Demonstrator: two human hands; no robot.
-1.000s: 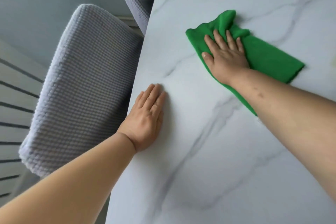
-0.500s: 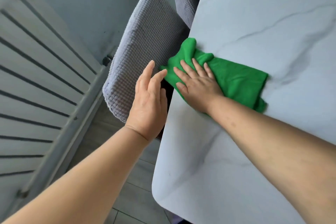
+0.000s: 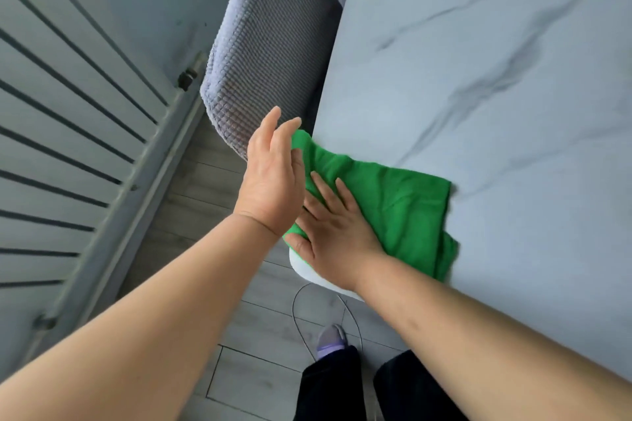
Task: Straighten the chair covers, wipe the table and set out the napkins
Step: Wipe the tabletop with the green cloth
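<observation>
At table (image 3: 478,79) edge: one cloth (image 3: 393,202), two hands (image 3: 270,188) (image 3: 337,232).

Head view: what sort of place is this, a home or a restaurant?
Most likely a home dining area. A marble-look table has a fabric-covered chair pushed up to it, the floor is planked, and what looks like a radiator stands along the wall.
</observation>
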